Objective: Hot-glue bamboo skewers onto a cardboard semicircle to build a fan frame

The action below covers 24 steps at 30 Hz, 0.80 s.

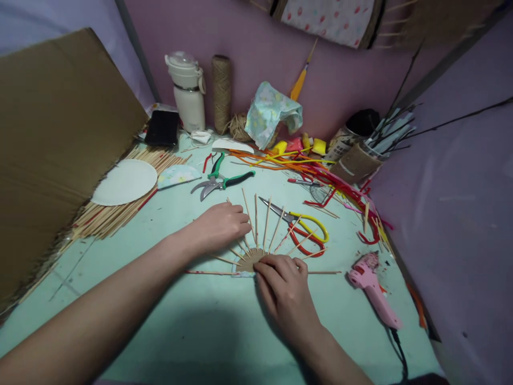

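Observation:
Thin wooden sticks (266, 224) spread like a fan's ribs from a small half-round piece of cardboard (249, 261) with patterned cloth at its edge. My left hand (224, 225) reaches over the left ribs, fingers curled, the fingertips at one of the sticks; the hand hides parts of several. My right hand (282, 283) is closed at the cardboard's right side, thumb and index finger pinched on it and covering that part. Just behind the right-hand ribs lie scissors (306, 230) with red and yellow handles, partly under the stick ends.
Green-handled pruning shears (224, 181) lie farther back. A pink hot glue gun (374, 291) with a black cord rests at right. A white paper plate (126, 182) lies on a stick pile at left beside a cardboard panel (60, 144). Colored pipe cleaners (276, 159) stretch across the back.

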Motion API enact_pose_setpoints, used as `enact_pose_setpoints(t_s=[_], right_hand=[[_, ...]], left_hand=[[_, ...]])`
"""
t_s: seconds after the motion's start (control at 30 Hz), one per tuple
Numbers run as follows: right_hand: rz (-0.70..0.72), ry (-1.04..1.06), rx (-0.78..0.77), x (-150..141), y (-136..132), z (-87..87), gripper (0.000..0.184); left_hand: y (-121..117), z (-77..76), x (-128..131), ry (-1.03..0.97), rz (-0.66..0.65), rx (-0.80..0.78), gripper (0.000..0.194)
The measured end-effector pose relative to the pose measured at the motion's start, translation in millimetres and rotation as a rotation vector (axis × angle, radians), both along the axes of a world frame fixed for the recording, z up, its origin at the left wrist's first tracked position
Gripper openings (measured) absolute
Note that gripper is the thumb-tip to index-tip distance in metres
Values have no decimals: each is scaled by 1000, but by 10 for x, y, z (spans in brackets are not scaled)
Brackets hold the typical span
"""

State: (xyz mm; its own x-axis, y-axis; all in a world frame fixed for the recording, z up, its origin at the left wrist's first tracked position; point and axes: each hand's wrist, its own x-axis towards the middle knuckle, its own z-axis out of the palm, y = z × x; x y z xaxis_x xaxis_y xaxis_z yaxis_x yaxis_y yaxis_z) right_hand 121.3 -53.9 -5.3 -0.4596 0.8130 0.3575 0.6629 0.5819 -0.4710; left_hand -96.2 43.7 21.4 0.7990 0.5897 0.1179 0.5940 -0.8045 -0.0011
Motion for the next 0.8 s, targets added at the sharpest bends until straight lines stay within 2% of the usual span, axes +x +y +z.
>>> enact_pose_setpoints(t_s=[0.2,0.4,0.57,0.67,0.8], right_hand=[[-1,9,-1,6,-4,-11,16],[-8,-19,24,3,1,4,16],[-7,-26,27,5,4,-3,16],[-6,-19,33,8,4,-8,16],[0,-5,33,7,7,-5,17]], left_hand=[[-2,19,7,81,24,3,17],[-20,-11,30,41,53,-9,19],[-42,102,3,68,99,-61,17],[-29,229,-175,63,210,-83,19],[-11,314,-509,-30,424,5,31]])
